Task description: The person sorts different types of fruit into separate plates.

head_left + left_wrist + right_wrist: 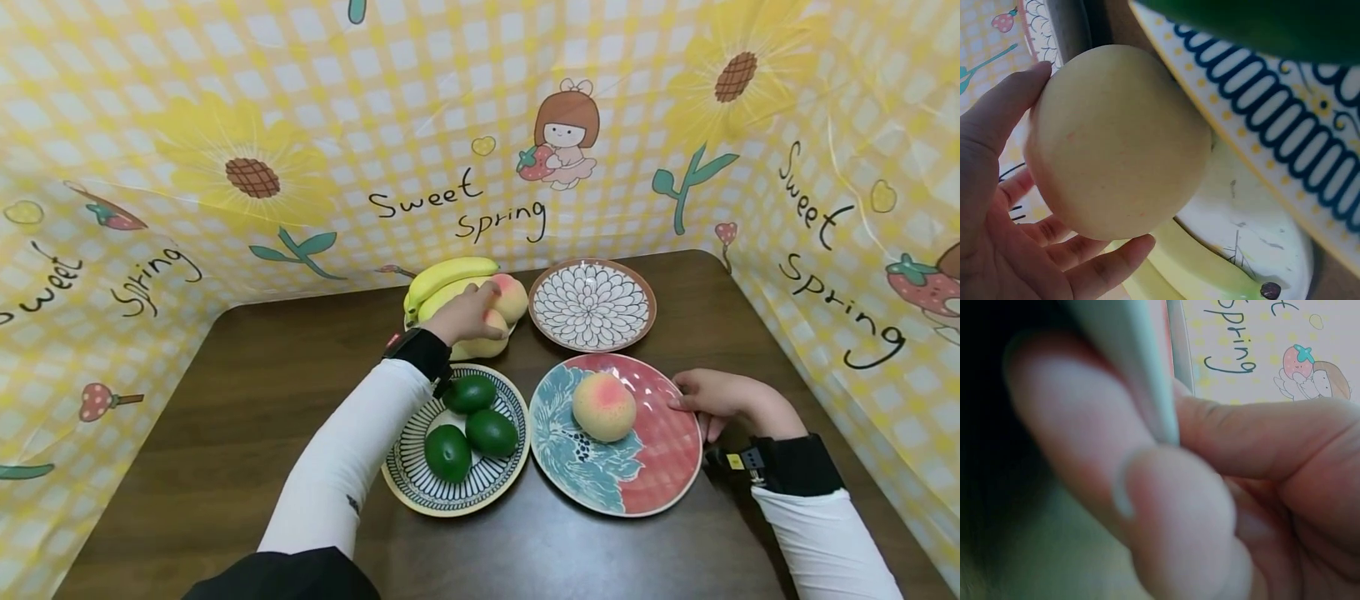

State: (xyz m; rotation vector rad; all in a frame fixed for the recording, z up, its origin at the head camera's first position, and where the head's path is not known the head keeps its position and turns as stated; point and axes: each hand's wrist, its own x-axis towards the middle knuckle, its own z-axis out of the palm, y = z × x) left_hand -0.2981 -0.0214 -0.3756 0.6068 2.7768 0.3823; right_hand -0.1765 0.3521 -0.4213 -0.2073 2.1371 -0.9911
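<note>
My left hand (467, 315) reaches over the back plate of fruit and holds a peach (1116, 144), thumb on one side and curled fingers on the other. Behind that hand is another peach (512, 297), with yellow bananas (450, 275) to its left. At the right, my right hand (723, 400) pinches the rim of a red and blue plate (671, 462), thumb on top and fingers underneath. A single peach (604, 407) sits on this plate. The right wrist view shows the fingers (1179, 512) close up and blurred against the rim.
A patterned plate (408, 492) with green avocado-like fruits (448, 454) stands below my left forearm. A brown-rimmed plate with a petal pattern (592, 306) lies at the back. Yellow checked cloth (337, 125) surrounds the dark wooden table (247, 400).
</note>
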